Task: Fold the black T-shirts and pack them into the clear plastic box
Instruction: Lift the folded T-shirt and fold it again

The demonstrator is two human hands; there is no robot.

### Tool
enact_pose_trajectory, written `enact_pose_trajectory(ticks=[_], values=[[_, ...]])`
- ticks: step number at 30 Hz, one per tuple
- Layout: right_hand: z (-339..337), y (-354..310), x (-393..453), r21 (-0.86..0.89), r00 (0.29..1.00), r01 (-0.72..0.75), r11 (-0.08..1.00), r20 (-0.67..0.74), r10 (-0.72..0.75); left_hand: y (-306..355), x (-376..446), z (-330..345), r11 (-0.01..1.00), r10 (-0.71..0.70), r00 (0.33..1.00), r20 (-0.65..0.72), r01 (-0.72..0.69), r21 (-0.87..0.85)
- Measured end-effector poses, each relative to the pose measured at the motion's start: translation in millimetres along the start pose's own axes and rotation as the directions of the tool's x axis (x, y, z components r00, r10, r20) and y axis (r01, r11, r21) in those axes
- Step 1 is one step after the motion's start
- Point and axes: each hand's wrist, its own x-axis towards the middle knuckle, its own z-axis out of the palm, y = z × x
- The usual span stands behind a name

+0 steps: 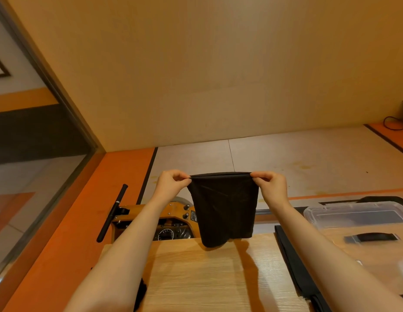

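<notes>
A folded black T-shirt [223,208] hangs in the air above the far edge of the wooden table [196,278]. My left hand [171,184] pinches its top left corner and my right hand [271,184] pinches its top right corner, so the top edge is stretched taut. Its lower end dangles just over the table edge. The clear plastic box [358,216] stands on the table at the right, with something dark showing inside. More black cloth [297,271] lies in a strip on the table under my right forearm.
A clear lid with a black handle [374,238] lies in front of the box. Beyond the table stands a wooden machine [173,221] with a black bar [112,216] and a dial. A wall rises behind, and a glass partition runs along the left.
</notes>
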Motion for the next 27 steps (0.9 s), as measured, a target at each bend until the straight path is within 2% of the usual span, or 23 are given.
enact_pose_trajectory(ticks=[2,5,7,11,15,19,27], values=[[2.3,0.4,1.3,0.006,1.0,-0.007,1.0,0.022,0.007,-3.6,0.3,0.1,0.999,-0.008,1.0,-0.023,0.007,-0.036],[4.3,-1.7,5.0,0.124,0.999,-0.034,0.992,0.037,0.03,-6.8,0.5,1.0,0.989,-0.045,0.997,-0.07,0.035,-0.145],[5.0,-2.9,8.1,0.172,0.998,-0.049,0.984,0.037,0.044,-7.6,3.1,1.4,0.987,-0.052,0.995,-0.08,0.04,-0.154],[7.8,1.1,15.6,0.113,0.998,-0.049,0.992,0.054,0.043,-9.4,12.7,5.2,0.999,-0.037,0.995,-0.088,0.034,-0.034],[9.8,4.8,23.3,0.094,0.998,-0.05,0.994,0.053,0.045,-8.8,20.0,10.3,0.998,-0.06,0.993,-0.1,0.056,-0.044],[7.9,10.7,23.0,0.102,0.997,-0.059,0.993,0.055,0.053,-14.3,14.9,16.3,0.991,-0.112,0.992,-0.055,0.108,-0.083],[-6.0,53.8,-15.7,0.027,0.974,-0.171,0.985,0.155,0.165,-50.5,-35.0,34.7,0.968,-0.224,0.974,0.032,0.226,-0.108]])
